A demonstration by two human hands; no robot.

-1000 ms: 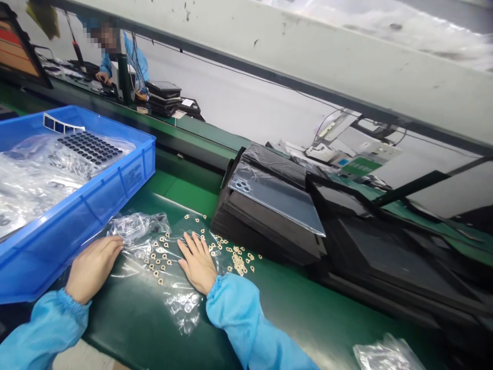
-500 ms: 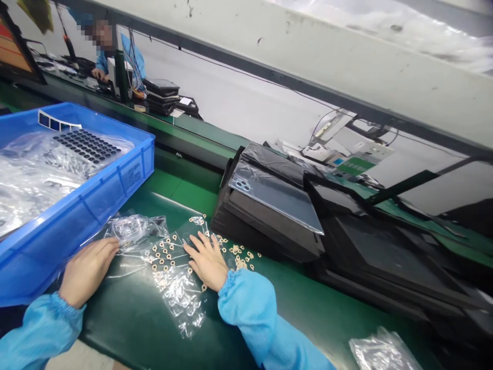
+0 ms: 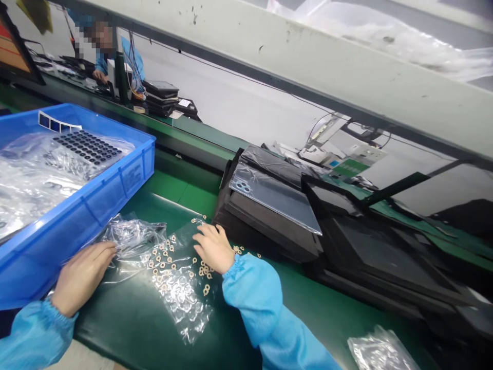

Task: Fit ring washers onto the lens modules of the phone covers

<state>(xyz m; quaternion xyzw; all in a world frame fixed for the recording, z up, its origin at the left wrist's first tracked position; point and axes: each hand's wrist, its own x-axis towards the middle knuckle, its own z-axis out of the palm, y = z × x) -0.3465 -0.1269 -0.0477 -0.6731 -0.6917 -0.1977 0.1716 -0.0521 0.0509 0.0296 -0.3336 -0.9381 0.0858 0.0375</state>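
Observation:
My left hand point(image 3: 82, 277) rests beside a crumpled clear bag point(image 3: 134, 234), with its fingers pressed together; whether they pinch the plastic is hidden. My right hand point(image 3: 214, 247) has its fingers apart and curved, palm down over small tan rings point(image 3: 206, 269) on the green mat. More tan rings point(image 3: 164, 257) lie between the hands, several of them on clear plastic. Below these, a clear bag point(image 3: 188, 308) lies flat on the mat. A few other rings point(image 3: 239, 250) are just beyond my right wrist.
A blue bin point(image 3: 131, 172) with bagged parts stands at the left. Black foam trays point(image 3: 265, 226) are stacked at the right, a glossy panel point(image 3: 277, 198) on top. Another clear bag point(image 3: 379, 349) lies at lower right. A person point(image 3: 133, 61) works behind the bench.
My right hand has moved slightly up and right, and its fingers have curled somewhat. Rings near it have shifted and gathered below the fingers. My left hand has slid slightly down and left.

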